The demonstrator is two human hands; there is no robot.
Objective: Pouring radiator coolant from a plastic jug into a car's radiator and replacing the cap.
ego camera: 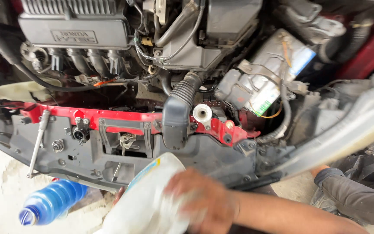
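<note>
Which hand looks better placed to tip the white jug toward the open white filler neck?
Right, probably. The right hand, blurred, has its grip on the white jug, just below the white filler neck. The left hand is not clearly in view.

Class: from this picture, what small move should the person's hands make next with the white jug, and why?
Probably lift and tip the white jug toward the open white filler neck. The right hand grips the jug low, well below the neck, which stands uncapped on the red crossmember. The left hand is mostly hidden behind the jug.
</note>
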